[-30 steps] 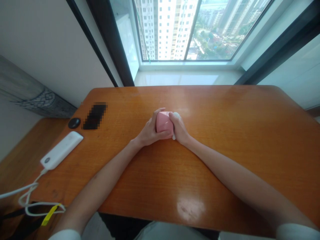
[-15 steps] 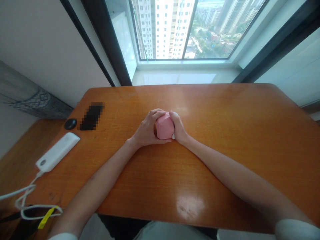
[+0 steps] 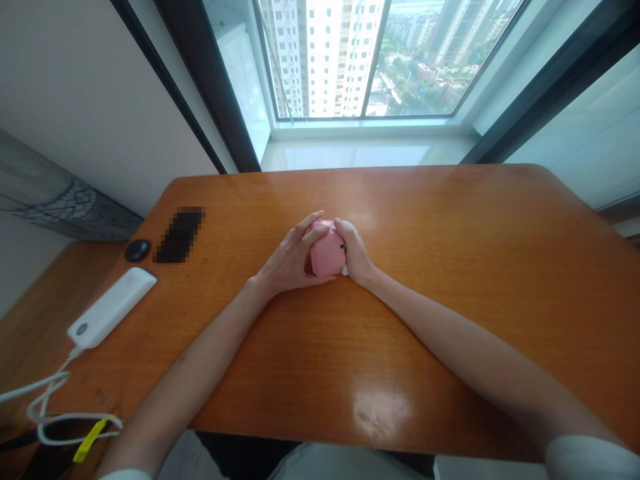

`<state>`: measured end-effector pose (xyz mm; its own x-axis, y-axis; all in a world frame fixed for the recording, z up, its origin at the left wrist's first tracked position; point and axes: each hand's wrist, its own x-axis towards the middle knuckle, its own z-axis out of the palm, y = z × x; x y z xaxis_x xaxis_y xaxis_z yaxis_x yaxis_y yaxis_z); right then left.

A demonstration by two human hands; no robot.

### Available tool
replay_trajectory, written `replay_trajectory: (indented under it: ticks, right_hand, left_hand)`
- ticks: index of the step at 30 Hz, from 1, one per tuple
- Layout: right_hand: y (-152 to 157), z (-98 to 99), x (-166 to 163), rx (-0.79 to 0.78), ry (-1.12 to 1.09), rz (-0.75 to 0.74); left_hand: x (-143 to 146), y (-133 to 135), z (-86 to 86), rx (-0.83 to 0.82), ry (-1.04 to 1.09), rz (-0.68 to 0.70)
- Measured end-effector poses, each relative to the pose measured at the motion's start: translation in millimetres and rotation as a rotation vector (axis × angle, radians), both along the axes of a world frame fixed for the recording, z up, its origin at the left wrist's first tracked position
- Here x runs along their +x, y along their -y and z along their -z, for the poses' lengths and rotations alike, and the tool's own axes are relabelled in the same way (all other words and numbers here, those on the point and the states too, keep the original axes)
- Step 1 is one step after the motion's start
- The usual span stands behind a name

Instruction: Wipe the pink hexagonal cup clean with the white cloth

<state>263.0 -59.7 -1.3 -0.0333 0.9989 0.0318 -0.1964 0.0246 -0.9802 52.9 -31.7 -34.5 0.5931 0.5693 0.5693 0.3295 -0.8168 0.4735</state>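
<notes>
Between my two hands sits a small pink object with flat, angled faces (image 3: 327,257), near the middle of the wooden table. A dark spot and a bit of white show on its right side; its exact kind is unclear. My left hand (image 3: 289,260) curves around its left side, fingers over the top and thumb stretched along the bottom front. On the right side, my right hand (image 3: 357,255) grips it with the thumb on top; the other fingers are mostly hidden behind it.
The wooden table (image 3: 450,300) has a white power strip (image 3: 113,308) at its left, with a white cable (image 3: 47,400) bearing a yellow tag (image 3: 90,440). Behind lie a round black item (image 3: 137,251) and a blurred-out dark rectangle (image 3: 180,235). A window (image 3: 370,60) is beyond.
The pink object has turned slightly, so a dark spot now shows on its right side. My left fingers have shifted over its top, one finger lifting a little. The view has moved slightly.
</notes>
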Motion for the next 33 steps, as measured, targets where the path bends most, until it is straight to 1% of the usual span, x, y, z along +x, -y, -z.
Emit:
replay_trajectory:
  ticks: [3, 5, 7, 10, 11, 12, 13, 15, 18, 21, 24, 26, 29, 31, 32, 33]
  right_hand:
    - [-0.2, 4.4, 0.6, -0.007, 0.013, -0.001]
    - [2.7, 3.5, 0.5, 0.01, 0.029, -0.011]
    - [6.6, -0.4, 0.0, 0.033, 0.059, -0.036]
    - [11.3, -8.1, -0.7, 0.044, 0.101, -0.068]
    - [11.9, -10.1, -0.9, 0.04, 0.104, -0.071]
    - [12.0, -11.5, -1.1, 0.032, 0.102, -0.072]
    - [11.5, -12.3, -1.3, 0.021, 0.097, -0.07]
    - [9.2, -11.8, -1.5, -0.003, 0.083, -0.061]
    - [4.1, -7.6, -1.8, -0.011, 0.052, -0.035]
    - [-0.3, -1.6, -1.4, 0.013, 0.021, -0.01]
    - [-1.0, 2.7, -0.8, 0.037, 0.01, 0.009]
    - [0.9, 2.7, -0.9, 0.042, 0.018, 0.001]
    - [5.4, -2.6, -2.1, 0.036, 0.049, -0.032]
    - [7.1, -7.3, -2.9, 0.027, 0.058, -0.041]
    - [7.1, -9.1, -3.1, 0.024, 0.056, -0.042]
    - [6.6, -10.2, -3.1, 0.022, 0.053, -0.042]
  left_hand:
    - [2.0, 2.7, -6.6, 0.032, 0.053, -0.006]
    - [3.9, 4.9, -9.8, 0.006, 0.122, 0.002]
    - [5.3, 6.7, -10.5, -0.115, 0.162, -0.016]
    - [6.0, 7.4, -6.2, -0.368, 0.189, -0.028]
    - [6.0, 6.9, -3.8, -0.408, 0.198, -0.022]
    - [5.9, 6.1, -1.3, -0.407, 0.209, -0.014]
    - [5.6, 4.9, 1.0, -0.371, 0.22, -0.007]
    - [4.3, 2.0, 4.6, -0.24, 0.221, 0.009]
    - [1.6, -1.6, 5.2, -0.074, 0.122, 0.029]
    - [1.1, -2.0, 0.2, -0.009, 0.039, 0.016]
    - [4.6, 1.3, -7.2, 0.006, 0.104, 0.013]
    - [7.7, 4.6, -10.5, -0.06, 0.154, -0.017]
    - [10.5, 8.3, -9.4, -0.296, 0.192, -0.068]
    - [11.1, 9.0, -5.3, -0.432, 0.207, -0.06]
    - [11.1, 8.8, -2.9, -0.454, 0.214, -0.052]
    - [11.0, 8.2, -0.6, -0.439, 0.221, -0.046]
